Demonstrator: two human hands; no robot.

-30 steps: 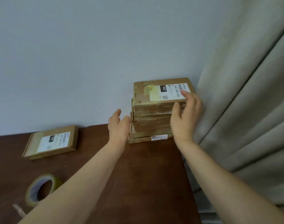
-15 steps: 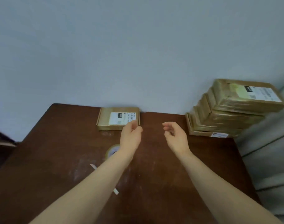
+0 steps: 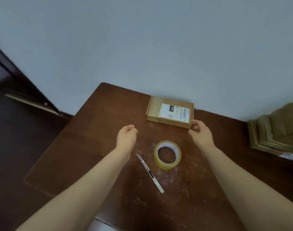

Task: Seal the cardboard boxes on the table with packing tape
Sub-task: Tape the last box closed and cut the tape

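right hand [image 3: 201,135] open-fingered at near corner of labelled cardboard box [image 3: 170,112] by wall; left hand [image 3: 126,136] loosely curled, empty, apart. tape roll [image 3: 167,154] between forearms beside utility knife [image 3: 150,173]. risk: dragging box back over knife, snagging blade.

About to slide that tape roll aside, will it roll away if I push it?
Probably not: the tape roll lies flat on its side on the table, so it should slide rather than roll. Its hollow core suggests it's light. Stood on edge, it likely would roll.

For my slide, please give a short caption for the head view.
Both hands reach toward a labelled cardboard box; tape roll and knife wait on the table.
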